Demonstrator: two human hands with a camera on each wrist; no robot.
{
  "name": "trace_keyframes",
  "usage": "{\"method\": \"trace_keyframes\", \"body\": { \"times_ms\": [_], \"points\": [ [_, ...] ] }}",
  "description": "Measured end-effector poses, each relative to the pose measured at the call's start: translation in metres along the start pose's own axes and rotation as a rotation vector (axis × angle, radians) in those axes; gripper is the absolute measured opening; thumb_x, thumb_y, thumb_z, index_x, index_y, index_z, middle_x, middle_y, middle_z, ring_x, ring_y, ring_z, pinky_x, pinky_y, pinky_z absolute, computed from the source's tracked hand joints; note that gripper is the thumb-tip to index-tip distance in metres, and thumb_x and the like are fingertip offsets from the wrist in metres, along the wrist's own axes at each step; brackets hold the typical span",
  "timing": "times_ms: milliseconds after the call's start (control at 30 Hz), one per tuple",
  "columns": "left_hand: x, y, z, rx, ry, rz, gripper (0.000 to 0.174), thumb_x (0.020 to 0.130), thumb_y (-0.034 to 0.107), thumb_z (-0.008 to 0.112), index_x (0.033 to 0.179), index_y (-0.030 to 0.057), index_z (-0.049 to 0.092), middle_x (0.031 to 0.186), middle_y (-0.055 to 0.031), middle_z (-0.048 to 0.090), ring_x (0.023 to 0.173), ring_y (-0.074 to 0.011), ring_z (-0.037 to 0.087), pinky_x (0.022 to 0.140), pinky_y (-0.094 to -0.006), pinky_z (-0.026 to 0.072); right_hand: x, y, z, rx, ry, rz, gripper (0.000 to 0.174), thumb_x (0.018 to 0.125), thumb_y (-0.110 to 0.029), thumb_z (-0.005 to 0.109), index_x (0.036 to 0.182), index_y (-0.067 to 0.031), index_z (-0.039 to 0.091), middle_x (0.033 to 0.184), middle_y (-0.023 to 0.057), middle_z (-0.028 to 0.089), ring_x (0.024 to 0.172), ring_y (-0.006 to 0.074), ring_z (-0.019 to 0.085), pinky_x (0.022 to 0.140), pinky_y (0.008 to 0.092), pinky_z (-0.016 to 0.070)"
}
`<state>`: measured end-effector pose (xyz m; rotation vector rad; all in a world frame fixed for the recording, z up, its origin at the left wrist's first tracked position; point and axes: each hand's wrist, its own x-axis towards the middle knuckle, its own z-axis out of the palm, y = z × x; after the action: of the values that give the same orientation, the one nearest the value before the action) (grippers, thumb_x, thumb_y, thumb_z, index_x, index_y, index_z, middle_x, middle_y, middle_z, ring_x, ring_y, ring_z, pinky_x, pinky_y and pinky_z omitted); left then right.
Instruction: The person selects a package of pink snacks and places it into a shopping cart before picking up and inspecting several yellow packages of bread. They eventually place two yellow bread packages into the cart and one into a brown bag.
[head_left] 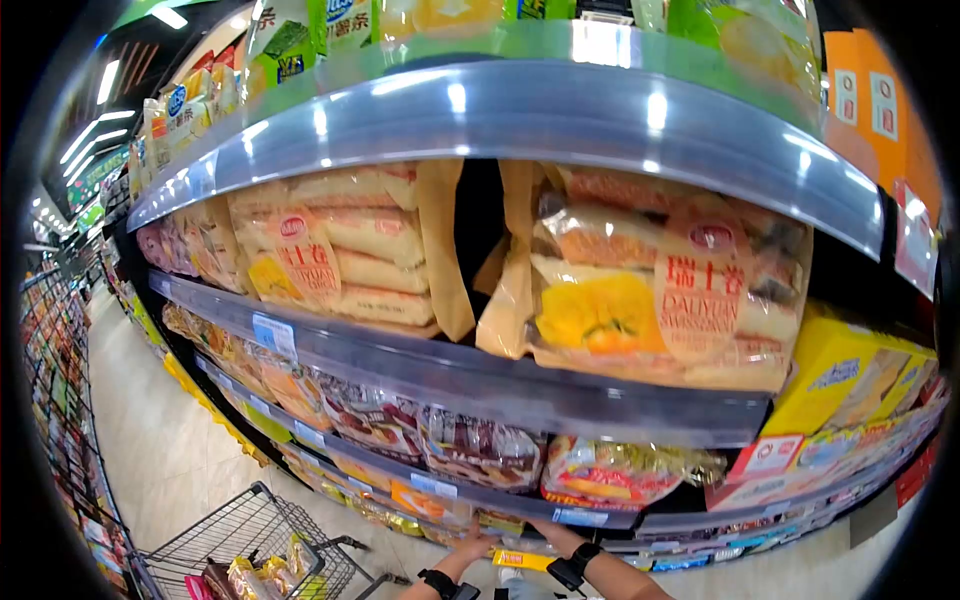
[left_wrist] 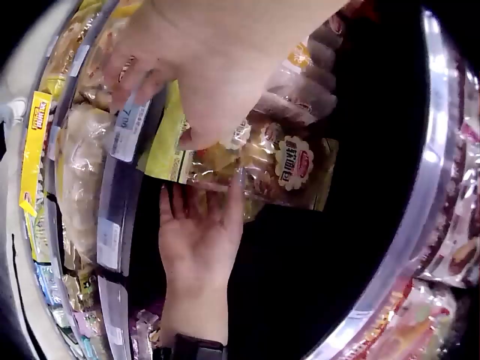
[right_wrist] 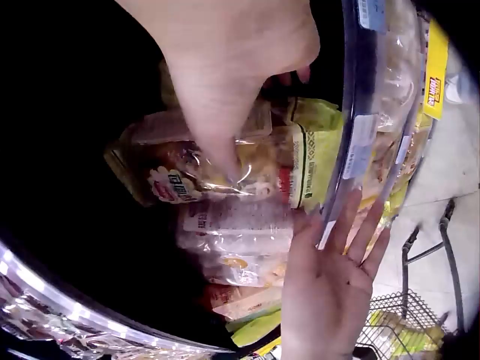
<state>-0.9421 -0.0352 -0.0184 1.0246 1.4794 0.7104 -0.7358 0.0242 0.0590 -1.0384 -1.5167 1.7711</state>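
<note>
A clear snack packet with a yellow-green end lies on a lower shelf. The left hand has extended fingers at the shelf's front edge, over the price labels, with its thumb at the packet's yellow-green end. Reaching deeper in, the right hand lays its thumb on the packet's clear front; its other fingers stretch out beside the packet's edge. Neither hand is curled round the packet. In the head view, the shelf above hides the packet and the fingertips.
Bagged rolls fill the shelf above, with a dark gap between bags. A shelf rail overhangs the hands. A wire cart holding several packages stands at the lower left, beside the aisle floor. Yellow boxes are at right.
</note>
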Motion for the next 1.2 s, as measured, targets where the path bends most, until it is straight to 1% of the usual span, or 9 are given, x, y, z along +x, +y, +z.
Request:
{"method": "trace_keyframes", "body": {
  "times_ms": [100,200,433,500,567,700,833,900,1200],
  "points": [
    [-0.025,0.051,-0.004,-0.082,-0.032,-0.065,0.091,0.073,0.014,0.061,0.134,0.0075,-0.006,0.113,-0.0187,0.048,0.090,-0.0232,0.056,0.063,-0.0329,0.0501,0.015,0.040,-0.014,-0.020,0.032,0.058,0.051,0.082,-0.040,0.051,0.120,-0.0060,0.043,0.126,0.0108,0.041,0.115,0.0224,0.037,0.098,0.0332,0.0273],
    [-0.040,0.082,-0.005,-0.134,-0.004,-0.093,0.091,0.072,0.011,0.061,0.135,0.0089,-0.004,0.121,-0.0200,0.039,0.084,-0.0256,0.057,0.063,-0.0322,0.0512,0.045,0.094,-0.033,-0.388,0.013,0.009,0.044,0.083,-0.037,0.046,0.118,-0.0098,0.044,0.124,0.0123,0.044,0.114,0.0278,0.039,0.098,0.0362,0.0293],
    [-0.032,0.068,-0.009,-0.121,-0.022,-0.045,0.067,0.070,0.012,0.057,0.129,0.0054,0.026,0.106,-0.0180,0.050,0.075,-0.0216,0.057,0.065,-0.0291,0.0479,0.012,0.030,-0.035,-0.868,0.092,-0.015,0.028,0.084,-0.032,0.045,0.097,-0.0076,0.051,0.102,0.0136,0.053,0.098,0.0257,0.048,0.086,0.0358,0.0374],
    [-0.036,0.069,-0.005,0.030,0.064,0.028,0.060,0.069,0.014,0.058,0.124,0.0065,0.037,0.104,-0.0182,0.051,0.073,-0.0234,0.057,0.066,-0.0302,0.0472,0.009,0.014,-0.036,-1.034,0.181,-0.125,0.026,0.085,-0.031,0.045,0.091,-0.0070,0.053,0.096,0.0140,0.056,0.093,0.0251,0.051,0.083,0.0357,0.0397],
    [-0.043,0.077,-0.002,0.315,0.260,0.126,0.053,0.067,0.015,0.059,0.118,0.0087,0.047,0.103,-0.0183,0.052,0.073,-0.0260,0.057,0.067,-0.0320,0.0470,0.006,0.013,-0.040,-1.137,0.407,-0.521,0.020,0.083,-0.027,0.043,0.084,-0.0086,0.051,0.085,0.0154,0.055,0.085,0.0311,0.053,0.077,0.0401,0.0420],
    [-0.067,0.094,0.007,0.192,0.344,0.369,0.035,0.067,0.021,0.064,0.100,0.0104,0.058,0.101,-0.0160,0.051,0.082,-0.0249,0.055,0.074,-0.0330,0.0455,-0.021,-0.045,-0.031,-0.789,0.330,-0.439,0.018,0.082,-0.021,0.049,0.093,-0.0071,0.050,0.091,0.0111,0.056,0.084,0.0250,0.055,0.074,0.0366,0.0452],
    [-0.077,0.070,0.018,-0.133,0.216,0.432,0.017,0.074,0.014,0.060,0.090,0.0078,0.058,0.095,-0.0076,0.052,0.077,-0.0141,0.053,0.070,-0.0251,0.0429,-0.047,-0.059,-0.014,0.291,0.237,-0.026,0.028,0.079,-0.014,0.056,0.103,-0.0031,0.048,0.100,0.0098,0.054,0.090,0.0201,0.054,0.076,0.0323,0.0462],
    [-0.116,0.097,0.022,-0.239,0.123,0.369,0.013,0.077,0.013,0.057,0.088,0.0061,0.058,0.086,-0.0016,0.054,0.078,-0.0096,0.050,0.068,-0.0227,0.0407,-0.065,-0.068,-0.001,0.577,0.254,0.103,0.035,0.078,-0.010,0.060,0.108,-0.0010,0.047,0.104,0.0091,0.054,0.093,0.0177,0.054,0.076,0.0302,0.0467],
    [-0.213,0.071,0.053,-0.446,-0.105,0.198,0.019,0.084,0.015,0.046,0.074,0.0019,0.055,0.072,-0.0009,0.055,0.073,-0.0089,0.050,0.071,-0.0230,0.0400,-0.179,-0.070,0.033,0.676,0.169,0.304,0.044,0.080,-0.011,0.056,0.117,0.0041,0.038,0.109,0.0136,0.052,0.095,0.0202,0.055,0.078,0.0301,0.0466]
  ]
}}
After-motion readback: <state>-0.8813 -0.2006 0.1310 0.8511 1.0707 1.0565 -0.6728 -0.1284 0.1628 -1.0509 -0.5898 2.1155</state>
